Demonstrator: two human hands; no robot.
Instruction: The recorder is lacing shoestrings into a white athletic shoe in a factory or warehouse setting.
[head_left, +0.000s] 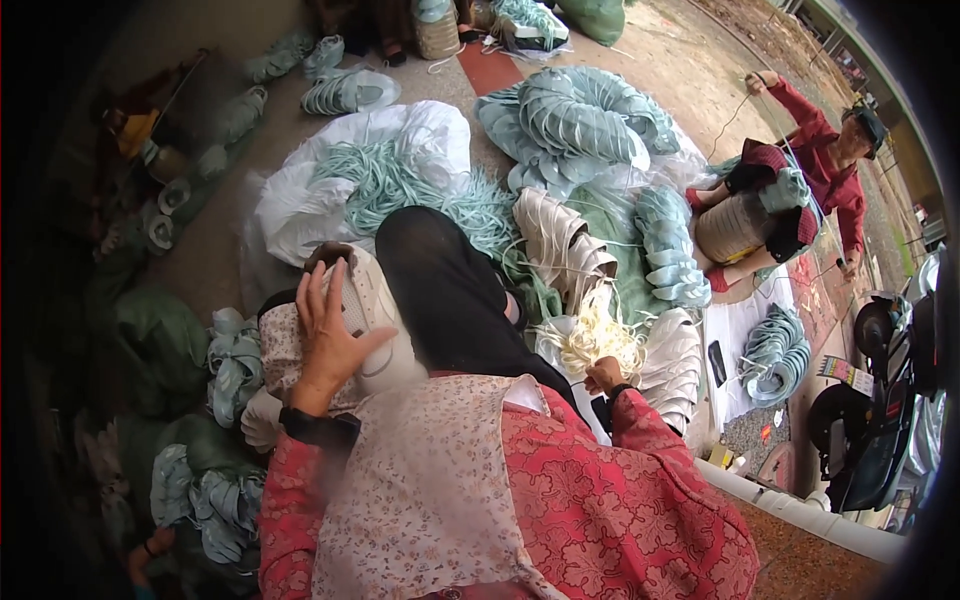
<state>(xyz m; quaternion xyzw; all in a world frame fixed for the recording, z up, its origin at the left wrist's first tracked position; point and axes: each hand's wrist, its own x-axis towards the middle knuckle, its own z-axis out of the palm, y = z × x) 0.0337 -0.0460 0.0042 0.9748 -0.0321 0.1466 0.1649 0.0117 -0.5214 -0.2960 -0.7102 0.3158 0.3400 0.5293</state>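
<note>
I see left hand (pixel 335 335) fingers-forward, fingers and thumb spread wide against pale shoe-shaped piece (pixel 374 292), left of black-clad knee (pixel 430 265); right hand (pixel 604 376) fingers curled beside cream laces (pixel 592 343), hold I can't tell.

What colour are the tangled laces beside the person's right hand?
The tangled laces beside the right hand are pale creamy yellow, seen best in the head view.

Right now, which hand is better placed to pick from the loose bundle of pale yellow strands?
Probably the right hand: it is curled at the near edge of the loose pale yellow strands. The left hand is spread over the cream, shoe-shaped piece, farther off.
</note>
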